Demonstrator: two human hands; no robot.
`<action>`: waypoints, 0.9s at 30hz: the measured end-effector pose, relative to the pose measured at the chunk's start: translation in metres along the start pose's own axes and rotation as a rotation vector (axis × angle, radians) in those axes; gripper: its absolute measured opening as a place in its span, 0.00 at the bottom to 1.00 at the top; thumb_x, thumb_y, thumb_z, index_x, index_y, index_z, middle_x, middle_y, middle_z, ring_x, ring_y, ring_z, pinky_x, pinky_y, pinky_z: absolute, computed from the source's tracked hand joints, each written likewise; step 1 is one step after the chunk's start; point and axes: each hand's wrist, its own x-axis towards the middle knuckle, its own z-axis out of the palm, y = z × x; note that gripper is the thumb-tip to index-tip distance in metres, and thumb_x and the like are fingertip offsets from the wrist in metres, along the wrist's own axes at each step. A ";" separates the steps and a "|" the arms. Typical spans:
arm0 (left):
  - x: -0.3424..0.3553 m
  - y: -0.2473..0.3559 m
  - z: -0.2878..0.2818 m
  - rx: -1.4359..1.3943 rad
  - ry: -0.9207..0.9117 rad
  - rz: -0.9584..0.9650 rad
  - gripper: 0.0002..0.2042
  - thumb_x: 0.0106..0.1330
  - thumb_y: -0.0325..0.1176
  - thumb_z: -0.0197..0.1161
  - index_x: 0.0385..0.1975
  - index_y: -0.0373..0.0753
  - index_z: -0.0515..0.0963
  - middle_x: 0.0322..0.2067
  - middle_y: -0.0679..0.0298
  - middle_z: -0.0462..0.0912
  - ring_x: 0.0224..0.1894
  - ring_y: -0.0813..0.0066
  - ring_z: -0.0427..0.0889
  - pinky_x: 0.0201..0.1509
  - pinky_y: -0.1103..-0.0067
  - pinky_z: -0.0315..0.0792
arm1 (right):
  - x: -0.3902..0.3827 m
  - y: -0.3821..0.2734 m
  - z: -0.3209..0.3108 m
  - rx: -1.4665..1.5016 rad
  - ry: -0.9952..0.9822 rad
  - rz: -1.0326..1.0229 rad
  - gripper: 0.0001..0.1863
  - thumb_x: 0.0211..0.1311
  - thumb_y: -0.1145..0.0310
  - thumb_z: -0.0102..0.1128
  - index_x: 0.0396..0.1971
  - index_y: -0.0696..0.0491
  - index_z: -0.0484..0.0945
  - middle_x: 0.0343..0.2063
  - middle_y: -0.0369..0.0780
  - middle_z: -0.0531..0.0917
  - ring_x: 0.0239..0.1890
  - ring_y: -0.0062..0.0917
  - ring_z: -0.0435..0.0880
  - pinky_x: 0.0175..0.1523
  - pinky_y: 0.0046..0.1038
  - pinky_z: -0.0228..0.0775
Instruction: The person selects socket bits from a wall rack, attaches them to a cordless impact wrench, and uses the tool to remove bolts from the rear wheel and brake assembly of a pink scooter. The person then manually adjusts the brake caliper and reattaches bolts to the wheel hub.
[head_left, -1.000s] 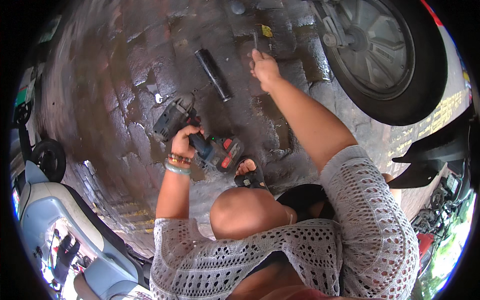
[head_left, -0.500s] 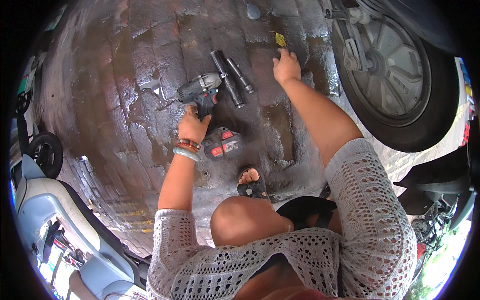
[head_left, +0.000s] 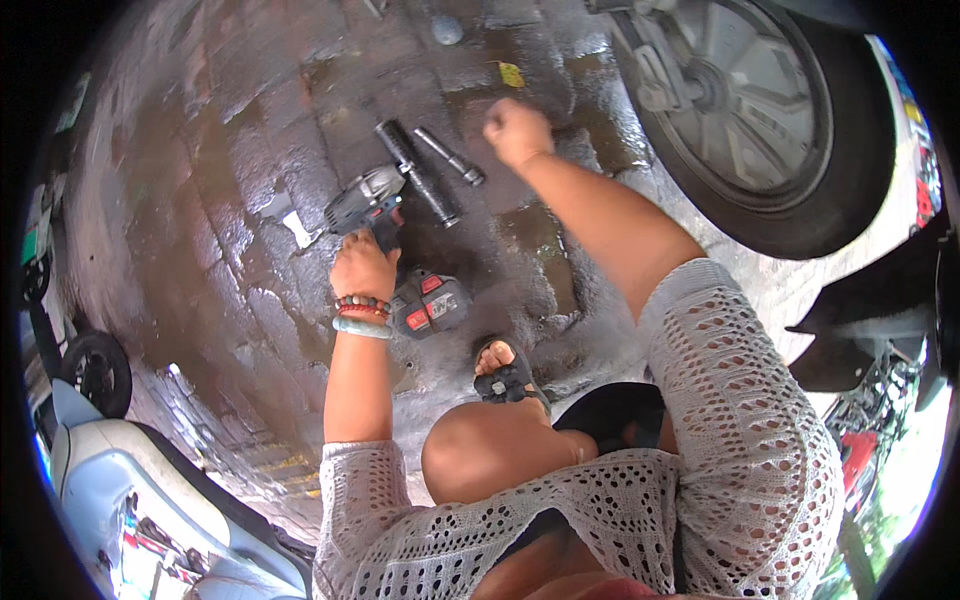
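A grey and black cordless impact wrench (head_left: 365, 203) lies on the wet paving with its nose pointing up and right. My left hand (head_left: 362, 268) is closed round the lower part of its handle. A black and red battery pack (head_left: 431, 303) sits at the handle's foot, just right of my wrist. Beside the wrench's nose lie a thick dark cylindrical tool (head_left: 420, 175) and a thinner metal extension bar (head_left: 449, 156). My right hand (head_left: 518, 134) hovers right of the bar, blurred, with its fingers curled in; anything inside them is hidden.
A scooter wheel (head_left: 760, 110) with a black tyre stands at the upper right. A yellow leaf (head_left: 511, 74) and a grey roundish object (head_left: 447, 31) lie beyond my hands. A pale blue scooter (head_left: 110, 460) stands at the lower left. My sandalled foot (head_left: 500, 372) is near.
The whole view has shifted, so the ground things appear further left. My right hand's fingers have curled in from a spread pose. My left hand stays on the impact wrench.
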 end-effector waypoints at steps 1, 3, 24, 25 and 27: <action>0.001 0.009 -0.008 0.011 0.092 0.079 0.21 0.52 0.45 0.65 0.40 0.38 0.73 0.35 0.54 0.79 0.38 0.55 0.80 0.39 0.67 0.74 | -0.006 -0.008 0.006 0.045 -0.020 -0.053 0.07 0.49 0.65 0.57 0.28 0.51 0.78 0.31 0.46 0.80 0.36 0.42 0.79 0.42 0.39 0.71; 0.010 0.054 -0.034 -0.241 0.243 0.267 0.17 0.52 0.42 0.65 0.37 0.39 0.76 0.31 0.57 0.77 0.32 0.58 0.79 0.36 0.69 0.73 | -0.020 -0.015 0.011 0.170 -0.012 -0.055 0.06 0.50 0.67 0.57 0.28 0.51 0.78 0.31 0.46 0.81 0.36 0.41 0.79 0.43 0.38 0.71; 0.084 0.259 -0.121 -0.363 0.405 0.735 0.37 0.34 0.56 0.73 0.40 0.33 0.72 0.38 0.54 0.77 0.37 0.59 0.79 0.42 0.70 0.74 | -0.198 0.269 -0.347 -0.374 -0.244 -0.030 0.12 0.52 0.68 0.56 0.37 0.55 0.77 0.36 0.46 0.79 0.40 0.40 0.79 0.44 0.34 0.71; 0.088 0.252 -0.121 -0.367 0.354 0.724 0.37 0.34 0.56 0.73 0.39 0.33 0.72 0.38 0.54 0.77 0.37 0.58 0.79 0.42 0.70 0.74 | -0.182 0.275 -0.364 -0.351 -0.161 -0.031 0.13 0.52 0.67 0.56 0.37 0.55 0.77 0.36 0.46 0.79 0.40 0.40 0.79 0.45 0.34 0.71; 0.089 0.251 -0.114 -0.354 0.277 0.677 0.36 0.35 0.56 0.72 0.39 0.33 0.73 0.37 0.54 0.77 0.37 0.58 0.79 0.42 0.70 0.74 | -0.146 0.294 -0.388 -0.244 -0.015 -0.036 0.15 0.52 0.65 0.57 0.38 0.56 0.78 0.37 0.47 0.80 0.41 0.40 0.79 0.46 0.34 0.70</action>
